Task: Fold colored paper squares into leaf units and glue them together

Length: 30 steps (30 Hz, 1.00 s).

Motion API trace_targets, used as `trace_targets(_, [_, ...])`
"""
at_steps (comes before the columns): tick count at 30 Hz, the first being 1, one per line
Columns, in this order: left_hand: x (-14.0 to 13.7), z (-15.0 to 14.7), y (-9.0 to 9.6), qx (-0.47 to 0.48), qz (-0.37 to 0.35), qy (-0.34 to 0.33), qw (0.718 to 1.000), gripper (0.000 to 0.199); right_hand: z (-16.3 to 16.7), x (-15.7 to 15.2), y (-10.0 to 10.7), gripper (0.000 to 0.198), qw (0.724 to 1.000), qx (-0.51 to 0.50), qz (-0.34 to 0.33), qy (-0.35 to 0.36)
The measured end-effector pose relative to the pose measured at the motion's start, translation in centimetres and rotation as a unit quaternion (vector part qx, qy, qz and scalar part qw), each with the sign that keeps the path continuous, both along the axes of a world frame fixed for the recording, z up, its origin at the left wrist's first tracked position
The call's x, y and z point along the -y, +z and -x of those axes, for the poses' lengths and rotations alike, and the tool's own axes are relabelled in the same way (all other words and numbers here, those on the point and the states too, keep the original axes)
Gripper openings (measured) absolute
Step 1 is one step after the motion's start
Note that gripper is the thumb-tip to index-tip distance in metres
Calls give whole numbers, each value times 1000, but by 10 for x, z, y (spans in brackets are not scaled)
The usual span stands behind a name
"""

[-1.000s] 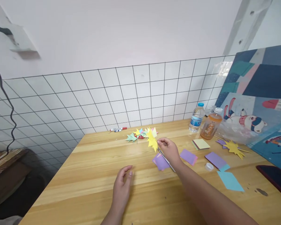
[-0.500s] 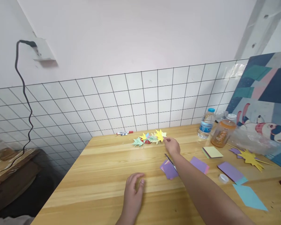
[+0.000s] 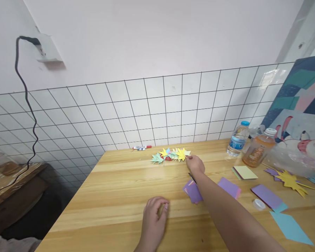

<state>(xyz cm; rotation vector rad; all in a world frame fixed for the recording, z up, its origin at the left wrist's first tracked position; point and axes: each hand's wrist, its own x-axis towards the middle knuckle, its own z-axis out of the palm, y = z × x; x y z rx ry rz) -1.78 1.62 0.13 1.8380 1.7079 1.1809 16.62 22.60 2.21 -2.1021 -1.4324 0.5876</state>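
My right hand (image 3: 195, 164) reaches to the back of the table, thumb and fingertips pinched at the right edge of a yellow paper leaf (image 3: 181, 154). That leaf is at the right end of a cluster of cut paper leaves in green, yellow, blue and red; a pale green leaf (image 3: 157, 158) forms the left end. My left hand (image 3: 154, 218) rests near the front of the table, fingers loosely bent and apart from the thumb, with nothing in it. Below my right forearm, purple paper (image 3: 194, 192) lies under a dark, thin tool (image 3: 191, 177), partly hidden.
Markers (image 3: 141, 147) lie by the tiled wall. At right stand a water bottle (image 3: 237, 140) and an orange drink bottle (image 3: 259, 148). Nearby are a yellow paper stack (image 3: 245, 172), purple sheets (image 3: 268, 196), a blue sheet (image 3: 291, 225), a white cap (image 3: 259, 204) and a yellow cutout (image 3: 290, 180).
The view has shifted slightly, so most things on the table appear farther right. My right hand stays at the yellow leaf, and my left hand remains loosely bent over the table.
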Motion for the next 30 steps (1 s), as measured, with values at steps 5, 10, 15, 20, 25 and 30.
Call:
trace_targets(5, [-1, 1, 0, -2, -1, 0, 1000, 18, 0, 2, 0, 25, 1000, 5, -6, 15])
trace_targets(10, [-1, 0, 1, 4, 4, -4, 1000, 19, -6, 12, 15, 27, 998, -4, -35, 45])
trace_targets(15, [-1, 0, 1, 3, 9, 0, 1000, 21, -17, 60, 35, 25, 987, -13, -94, 130])
trace_targets(20, [-3, 2, -1, 2, 13, -7, 1000, 23, -33, 136, 29, 29, 935, 110, -143, 304])
trace_targets(25, [-4, 5, -4, 8, 18, -13, 1000, 25, -36, 165, 5, 32, 911, 198, -136, 335])
trace_targets(30, [-3, 6, -3, 26, 27, -17, 999, 25, -38, 165, -4, 22, 903, 215, -156, 337])
